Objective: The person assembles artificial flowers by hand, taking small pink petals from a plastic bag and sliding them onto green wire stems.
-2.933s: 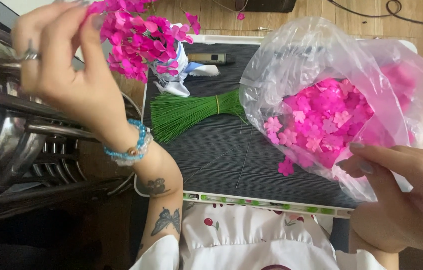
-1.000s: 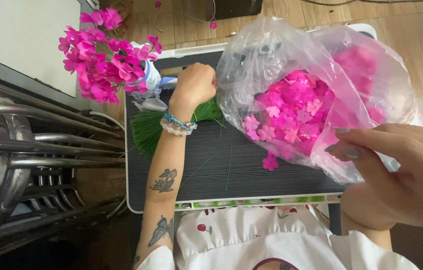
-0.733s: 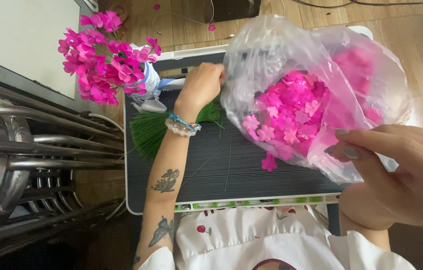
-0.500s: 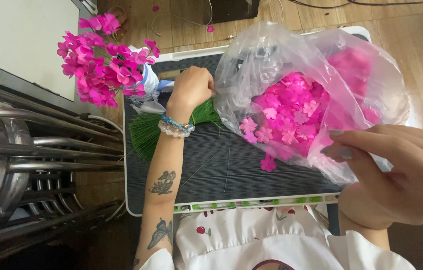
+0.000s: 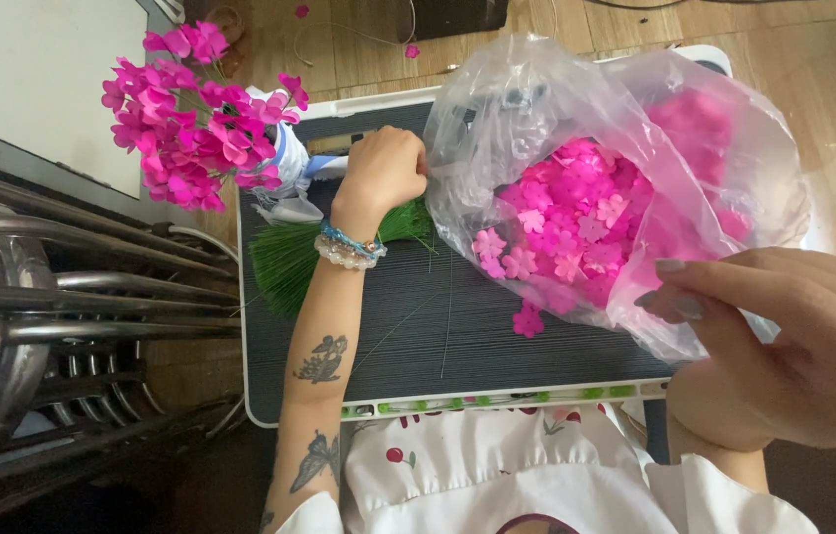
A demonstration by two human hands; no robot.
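Observation:
My left hand (image 5: 383, 170) rests as a fist on the near end of a bundle of thin green stems (image 5: 289, 259), fingers curled down onto it; what they pinch is hidden. It touches the edge of a clear plastic bag (image 5: 536, 109) filled with pink paper flowers (image 5: 586, 222). My right hand (image 5: 793, 346) pinches the bag's lower right edge and holds it up. One loose pink flower (image 5: 528, 321) lies on the dark ribbed board (image 5: 438, 336) under the bag. A finished bunch of magenta flowers (image 5: 195, 114) stands at the board's left corner.
Stacked metal chair frames (image 5: 42, 326) stand close on the left. The board's white rim (image 5: 497, 400) runs along my lap. Wooden floor lies behind, with stray petals (image 5: 411, 50) and a black box (image 5: 452, 15).
My left hand held the magenta bunch up earlier; the bunch now stands at the left and the hand has settled on the end of the green stems. The right hand keeps its hold on the bag.

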